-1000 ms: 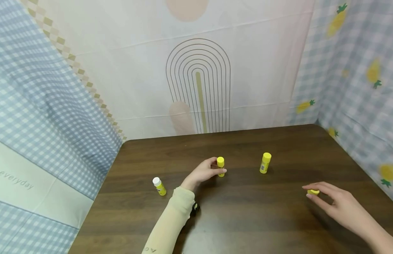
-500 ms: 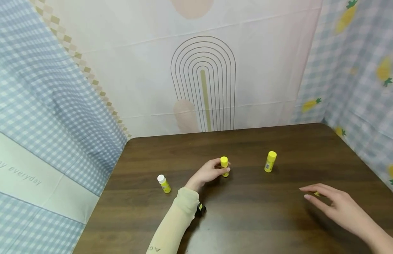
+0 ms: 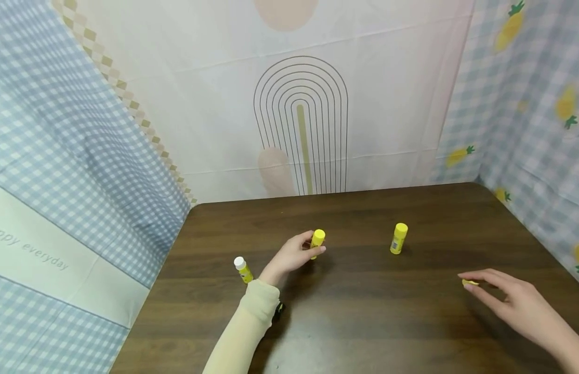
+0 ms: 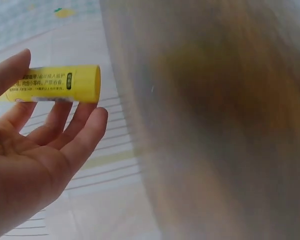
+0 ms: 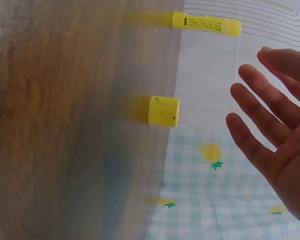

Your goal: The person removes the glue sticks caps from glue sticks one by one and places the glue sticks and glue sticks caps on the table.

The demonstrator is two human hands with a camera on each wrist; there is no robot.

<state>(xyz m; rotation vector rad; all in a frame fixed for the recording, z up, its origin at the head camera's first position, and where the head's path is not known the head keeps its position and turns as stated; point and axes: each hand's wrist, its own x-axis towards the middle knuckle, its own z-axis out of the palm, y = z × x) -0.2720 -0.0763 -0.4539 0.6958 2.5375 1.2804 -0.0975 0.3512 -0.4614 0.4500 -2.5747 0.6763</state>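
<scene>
My left hand (image 3: 289, 254) pinches a yellow glue stick (image 3: 319, 237) between thumb and fingers, its top leaning a little to the right in the head view. Printed text shows along this glue stick (image 4: 50, 82) in the left wrist view. My right hand (image 3: 516, 298) hovers with fingers spread and holds nothing. A short yellow cap (image 5: 163, 111) stands on the table close by, apart from the fingers in the right wrist view and partly hidden behind them in the head view. Between the hands a second yellow glue stick (image 3: 398, 239) stands upright.
A yellow tube with a white top (image 3: 244, 270) stands left of my left hand, partly overlapped by the sleeve (image 3: 245, 317). The dark wooden table (image 3: 355, 322) ends at a printed cloth (image 3: 378, 104) behind and checked cloths at both sides.
My left hand has moved a little to the left with the glue stick, which now tilts. My right hand has shifted slightly right, while the cap stays put.
</scene>
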